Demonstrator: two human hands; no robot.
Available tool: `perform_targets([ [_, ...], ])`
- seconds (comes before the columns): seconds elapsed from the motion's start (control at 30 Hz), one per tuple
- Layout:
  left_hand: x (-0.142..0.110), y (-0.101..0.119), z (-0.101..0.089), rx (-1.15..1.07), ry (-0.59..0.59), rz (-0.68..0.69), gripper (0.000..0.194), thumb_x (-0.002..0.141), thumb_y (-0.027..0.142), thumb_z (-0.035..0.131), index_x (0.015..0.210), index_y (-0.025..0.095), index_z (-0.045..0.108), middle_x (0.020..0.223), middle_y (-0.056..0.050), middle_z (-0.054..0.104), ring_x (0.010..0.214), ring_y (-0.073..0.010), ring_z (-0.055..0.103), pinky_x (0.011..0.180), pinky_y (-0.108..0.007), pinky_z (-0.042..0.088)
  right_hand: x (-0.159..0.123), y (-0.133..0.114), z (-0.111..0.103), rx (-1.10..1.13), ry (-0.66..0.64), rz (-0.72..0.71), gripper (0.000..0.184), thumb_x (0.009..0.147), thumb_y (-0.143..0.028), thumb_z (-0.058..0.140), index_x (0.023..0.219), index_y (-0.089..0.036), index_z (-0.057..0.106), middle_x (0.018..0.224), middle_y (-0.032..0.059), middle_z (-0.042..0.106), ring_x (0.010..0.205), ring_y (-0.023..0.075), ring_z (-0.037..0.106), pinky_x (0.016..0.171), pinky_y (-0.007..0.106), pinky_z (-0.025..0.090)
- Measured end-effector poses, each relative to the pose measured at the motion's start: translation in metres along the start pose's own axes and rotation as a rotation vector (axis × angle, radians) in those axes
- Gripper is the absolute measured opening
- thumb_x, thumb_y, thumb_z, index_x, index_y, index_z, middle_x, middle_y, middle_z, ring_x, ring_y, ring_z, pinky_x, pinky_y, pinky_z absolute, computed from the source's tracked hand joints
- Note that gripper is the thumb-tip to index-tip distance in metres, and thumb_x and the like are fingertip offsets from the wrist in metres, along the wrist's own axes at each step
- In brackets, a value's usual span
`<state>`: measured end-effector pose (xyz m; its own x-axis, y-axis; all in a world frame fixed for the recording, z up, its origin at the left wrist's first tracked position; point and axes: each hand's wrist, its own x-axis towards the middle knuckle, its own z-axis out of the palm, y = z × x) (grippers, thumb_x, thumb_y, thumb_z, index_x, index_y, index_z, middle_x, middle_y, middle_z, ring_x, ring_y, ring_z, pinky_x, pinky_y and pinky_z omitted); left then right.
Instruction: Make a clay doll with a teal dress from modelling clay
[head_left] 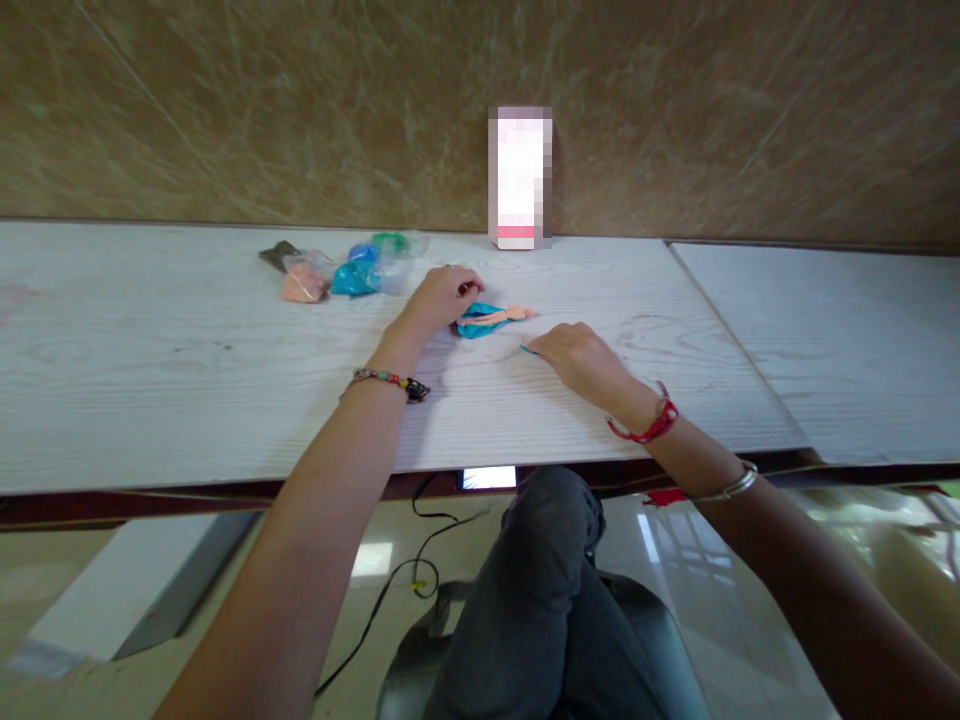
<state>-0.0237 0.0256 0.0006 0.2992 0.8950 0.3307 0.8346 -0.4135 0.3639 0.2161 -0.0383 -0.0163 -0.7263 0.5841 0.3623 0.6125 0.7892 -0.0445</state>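
Note:
A small flat figure of modelling clay lies on the white wood-grain table [600, 290]. Its peach clay part [516, 314] runs over a blue clay part [480, 328]. My left hand [444, 296] rests beside the figure's left end with its fingers curled closed; whatever they may hold is hidden. To the right and nearer to me, my right hand [574, 358] is closed in a pinch. A thin bit of blue clay [529, 349] sticks out from its fingertips, apart from the figure.
At the back left lie clear bags of clay: peach [304, 283], blue [356, 278] and green [390, 242]. A blurred-out white upright object [520, 180] stands at the wall. A lit screen [488, 478] shows below the table's front edge. A black cable [375, 610] trails on the floor.

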Motion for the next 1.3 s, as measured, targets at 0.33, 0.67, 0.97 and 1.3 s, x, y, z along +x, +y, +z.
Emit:
perform_targets([
  [0.33,-0.0006,-0.0008,0.0007,-0.015,0.009,0.006,0.029,0.079,0.018,0.043,0.091,0.014,0.069,0.094,-0.006,0.07,0.09,-0.0188,0.06,0.087,-0.031,0.044,0.002,-0.0057,-0.0043,0.021,-0.016,-0.001,0.025,0.092,-0.019,0.043,0.1,-0.017,0.067,0.107,0.0095,0.067,0.098,0.0215,0.055,0.077,0.034,0.038],
  [0.67,0.0001,-0.0004,-0.0002,0.012,0.0,-0.005,0.03,0.079,0.017,0.043,0.092,0.014,0.07,0.094,-0.007,0.07,0.09,-0.019,0.06,0.086,-0.031,0.044,0.0028,-0.0074,-0.0018,-0.083,-0.009,-0.009,0.031,0.094,-0.014,0.036,0.113,-0.011,0.059,0.105,0.0113,0.066,0.097,0.0211,0.053,0.078,0.033,0.035],
  [0.97,-0.0001,0.0006,-0.0007,0.006,0.006,-0.003,0.029,0.078,0.018,0.044,0.091,0.014,0.07,0.094,-0.007,0.07,0.088,-0.019,0.06,0.085,-0.031,0.044,0.0063,-0.0065,-0.0039,-0.087,-0.01,-0.014,0.028,0.091,-0.009,0.04,0.097,-0.016,0.066,0.092,0.008,0.068,0.089,0.0196,0.055,0.077,0.034,0.036],
  [1.3,0.0,-0.0032,0.0017,0.002,0.029,-0.015,0.027,0.077,0.02,0.046,0.09,0.016,0.07,0.091,-0.006,0.07,0.084,-0.0183,0.06,0.081,-0.03,0.046,0.0061,-0.0056,-0.0027,0.024,-0.035,0.02,0.037,0.086,-0.004,0.038,0.1,-0.018,0.069,0.108,0.0083,0.067,0.101,0.0204,0.055,0.08,0.035,0.038],
])
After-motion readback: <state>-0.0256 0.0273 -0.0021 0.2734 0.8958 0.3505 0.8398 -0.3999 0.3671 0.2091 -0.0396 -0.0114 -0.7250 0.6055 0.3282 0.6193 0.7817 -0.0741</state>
